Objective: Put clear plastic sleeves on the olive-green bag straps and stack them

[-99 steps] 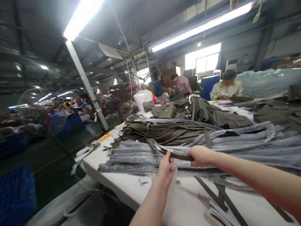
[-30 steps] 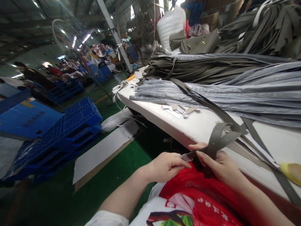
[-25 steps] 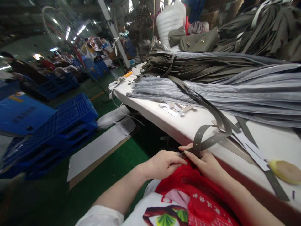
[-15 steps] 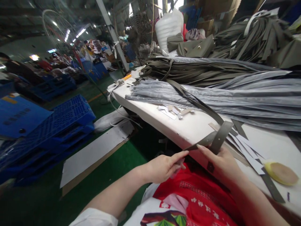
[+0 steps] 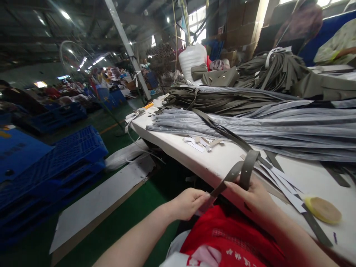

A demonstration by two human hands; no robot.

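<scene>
A dark olive-grey strap (image 5: pixel 233 172) with small holes runs between my hands at the table's front edge. Its end is pinched in the closed fingers of my left hand (image 5: pixel 191 203). My right hand (image 5: pixel 254 194) is closed around a looped part of the strap, thumb pointing left. From there a length of strap trails back over the grey-white strips (image 5: pixel 267 124) to the bundle of dark straps (image 5: pixel 222 101). White paper strips (image 5: pixel 287 185) lie just right of my right hand, and a yellow roll of tape (image 5: pixel 322 210) rests beyond them.
Paper scraps (image 5: pixel 200 144) lie on the white table (image 5: pixel 172 139). Behind are olive bags (image 5: pixel 221 77) and a heap of straps (image 5: pixel 274 70). Blue pallets (image 5: pixel 80 148) and a flat board (image 5: pixel 102 202) are on the floor at left. A person in patterned clothing (image 5: pixel 338 44) is at far right.
My left hand has moved left and down, from a pointing finger beside the strap to a pinch on its end. The strap between my hands now shows longer. The view has tilted up.
</scene>
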